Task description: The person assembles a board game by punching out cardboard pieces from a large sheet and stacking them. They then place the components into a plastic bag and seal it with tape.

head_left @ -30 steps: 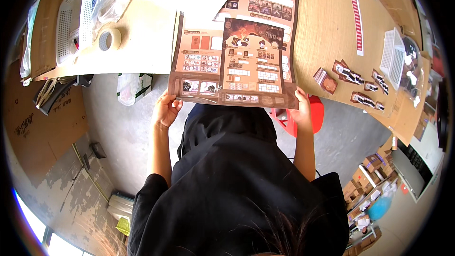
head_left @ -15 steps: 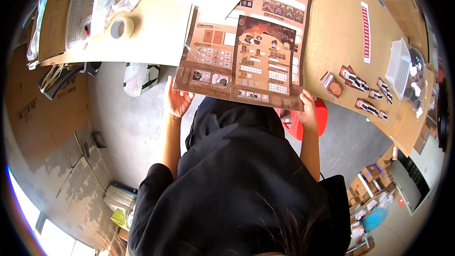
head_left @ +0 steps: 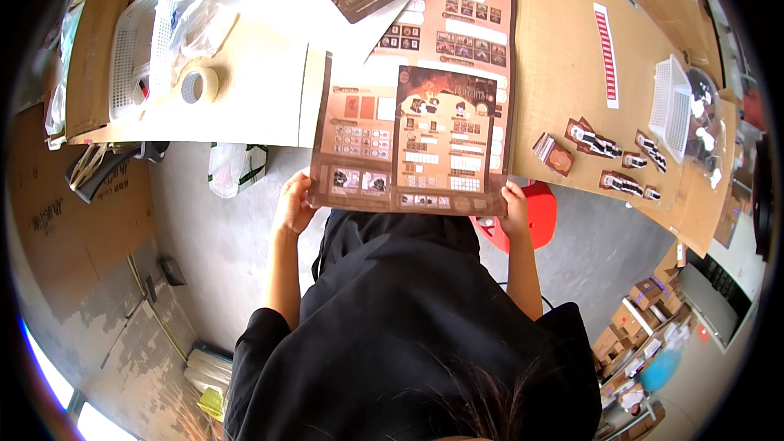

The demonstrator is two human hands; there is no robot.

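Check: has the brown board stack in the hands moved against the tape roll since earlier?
Cannot tell. The board stack keeps about the same offset right of the tape roll; the camera moved.

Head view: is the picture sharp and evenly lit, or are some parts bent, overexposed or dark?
Head view: the brown printed cardboard sheets held by the left hand and right hand look reasonably sharp; the white table top is bright, nearly washed out; a window strip at the lower left glares; straight table edges bend toward the rim; the corners are black.
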